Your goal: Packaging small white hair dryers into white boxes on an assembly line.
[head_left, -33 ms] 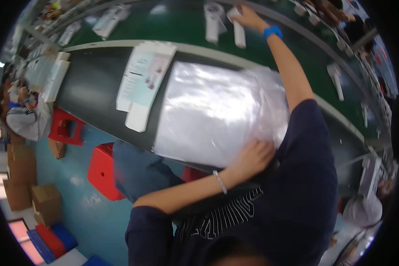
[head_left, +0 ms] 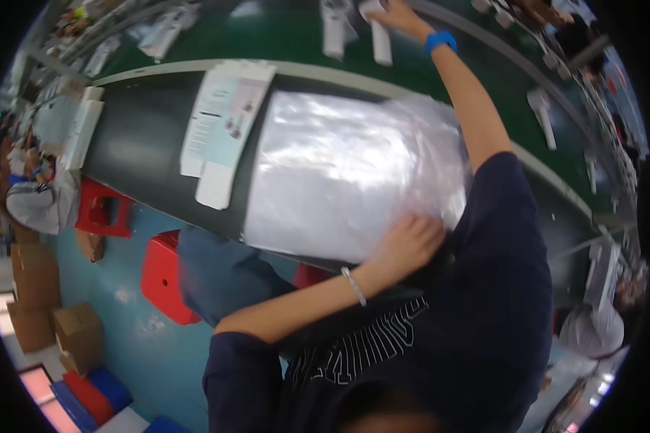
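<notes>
My right hand is stretched far across the bench, closed around the head of a white handheld appliance with a long handle. Part of that hand is close to the upper rim of the picture. A second white appliance of like shape lies just left of it on the green conveyor belt. My left hand rests on the near right part of a stack of clear plastic bags, fingers loosely bent and slightly apart. Left of the bags lie flat printed white and pale green cartons.
The dark bench runs left to right below the belt. More white appliances lie along the belt. Red stools stand on the blue floor, with brown cardboard boxes behind. Other people sit at both ends.
The whole view has shifted a little, so bench and belt sit slightly higher and further left. My right hand keeps its hold on the appliance; my left hand stays on the bags.
</notes>
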{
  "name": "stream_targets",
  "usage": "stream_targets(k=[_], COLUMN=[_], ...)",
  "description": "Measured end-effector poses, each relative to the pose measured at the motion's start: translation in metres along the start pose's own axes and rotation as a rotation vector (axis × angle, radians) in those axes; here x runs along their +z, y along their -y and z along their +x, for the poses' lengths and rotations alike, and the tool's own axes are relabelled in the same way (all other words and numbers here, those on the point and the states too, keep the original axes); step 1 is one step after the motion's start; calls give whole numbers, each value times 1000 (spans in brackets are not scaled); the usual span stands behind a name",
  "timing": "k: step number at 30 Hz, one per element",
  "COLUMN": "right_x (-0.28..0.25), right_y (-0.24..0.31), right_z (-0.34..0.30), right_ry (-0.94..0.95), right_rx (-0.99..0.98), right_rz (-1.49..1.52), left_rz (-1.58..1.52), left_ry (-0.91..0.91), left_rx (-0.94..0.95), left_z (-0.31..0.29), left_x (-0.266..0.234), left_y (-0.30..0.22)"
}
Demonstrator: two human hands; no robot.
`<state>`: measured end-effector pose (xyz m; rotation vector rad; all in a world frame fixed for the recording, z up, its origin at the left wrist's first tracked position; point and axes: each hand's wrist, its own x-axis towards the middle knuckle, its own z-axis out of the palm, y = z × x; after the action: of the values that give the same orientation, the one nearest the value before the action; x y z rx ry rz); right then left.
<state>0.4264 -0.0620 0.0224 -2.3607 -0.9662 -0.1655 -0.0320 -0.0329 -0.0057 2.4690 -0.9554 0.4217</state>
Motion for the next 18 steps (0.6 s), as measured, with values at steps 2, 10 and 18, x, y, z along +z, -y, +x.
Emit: stream_targets(k=[2, 10, 18], right_x=[-14, -60, -67], right_y=[9, 82, 138], right_z=[-17, -74, -137], right_ry=[-319, -168, -47], right_rx=[-56, -38, 207], right_rz=[217, 935, 1095], left_rz=[-65, -93, 130], left_ry=[-80, -109, -49], left_rx=[60, -115, 42], left_z=[5, 16, 5], left_x=[-2, -11, -20], left_y=[6, 1, 0])
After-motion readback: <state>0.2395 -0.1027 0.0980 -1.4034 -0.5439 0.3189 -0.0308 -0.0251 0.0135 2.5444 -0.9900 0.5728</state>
